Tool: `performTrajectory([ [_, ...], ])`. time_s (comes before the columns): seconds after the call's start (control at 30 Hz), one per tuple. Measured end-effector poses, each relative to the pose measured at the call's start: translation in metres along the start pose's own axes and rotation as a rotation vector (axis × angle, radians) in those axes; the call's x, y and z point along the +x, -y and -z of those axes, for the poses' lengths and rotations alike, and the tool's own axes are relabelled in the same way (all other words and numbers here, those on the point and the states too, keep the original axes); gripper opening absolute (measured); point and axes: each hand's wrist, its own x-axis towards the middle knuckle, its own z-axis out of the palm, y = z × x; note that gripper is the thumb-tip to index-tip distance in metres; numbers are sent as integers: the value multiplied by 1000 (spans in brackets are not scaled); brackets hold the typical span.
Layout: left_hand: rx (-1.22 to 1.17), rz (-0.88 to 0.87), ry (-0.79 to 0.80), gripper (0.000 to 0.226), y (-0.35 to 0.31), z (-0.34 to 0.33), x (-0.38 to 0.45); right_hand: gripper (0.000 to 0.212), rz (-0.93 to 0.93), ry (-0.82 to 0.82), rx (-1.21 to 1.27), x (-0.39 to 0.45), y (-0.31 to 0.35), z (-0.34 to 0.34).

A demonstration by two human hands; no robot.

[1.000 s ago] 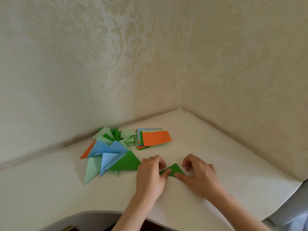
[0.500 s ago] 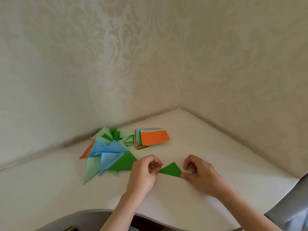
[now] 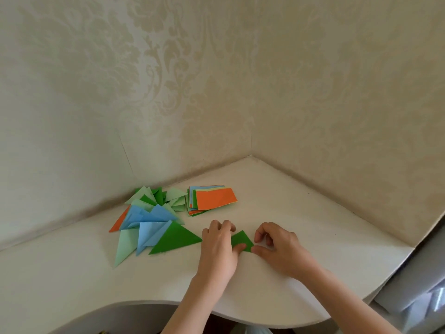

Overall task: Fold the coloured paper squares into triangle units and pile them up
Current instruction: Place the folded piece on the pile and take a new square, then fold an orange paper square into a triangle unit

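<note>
A small dark green paper triangle (image 3: pixel 241 240) lies flat on the white table (image 3: pixel 301 225) between my hands. My left hand (image 3: pixel 218 247) covers its left corner with curled fingers, and the thumb lies across its lower edge. My right hand (image 3: pixel 278 247) holds the right corner, thumb tip at the paper's edge and fingers curled above it. To the left lies a loose pile of folded triangles (image 3: pixel 154 220) in light green, blue, orange and dark green. Behind them sits a stack of unfolded coloured squares (image 3: pixel 214 197) with an orange sheet on top.
The table fits into a corner between two cream patterned walls (image 3: pixel 313 104). Its curved front edge (image 3: pixel 144 303) runs just below my forearms. A grey surface (image 3: pixel 421 285) shows past the table's right edge.
The green triangle now looks smaller, and my hands have closed in on it. My left thumb has come down onto the paper; half a second ago both hands held only its outer corners.
</note>
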Motion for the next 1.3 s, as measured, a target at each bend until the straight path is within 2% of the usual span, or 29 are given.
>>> performTrajectory([
  [0.13, -108, -9, 11, 30, 1, -2, 3, 26, 11, -18, 19, 0, -2, -1],
  [0.3, -109, -131, -156, 20, 9, 0, -6, 18, -24, -23, 72, 3, -2, 1],
  [0.4, -133, -112, -243, 16, 26, 15, -7, 10, -43, -144, 102, 14, 5, 1],
  [0.5, -118, -90, -298, 17, 48, 33, -8, 10, 86, -289, -22, 32, 20, -10],
  [0.73, -9, -39, -389, 14, 86, 57, -21, 32, 320, -401, -466, 86, 50, -39],
  [0.83, 59, -20, -399, 22, 99, 58, -22, 28, 351, -405, -565, 101, 50, -43],
  [0.93, 99, -16, -401, 30, 109, 57, -22, 12, 400, -432, -634, 107, 49, -47],
  [1.0, 114, 4, -392, 33, 113, 54, -21, 6, 432, -455, -646, 109, 47, -52],
  [1.13, 79, 13, -391, 34, 111, 51, -21, 12, 479, -531, -615, 112, 43, -58],
  [1.3, 32, -12, -366, 39, 104, 54, -19, 13, 520, -556, -452, 107, 41, -49],
])
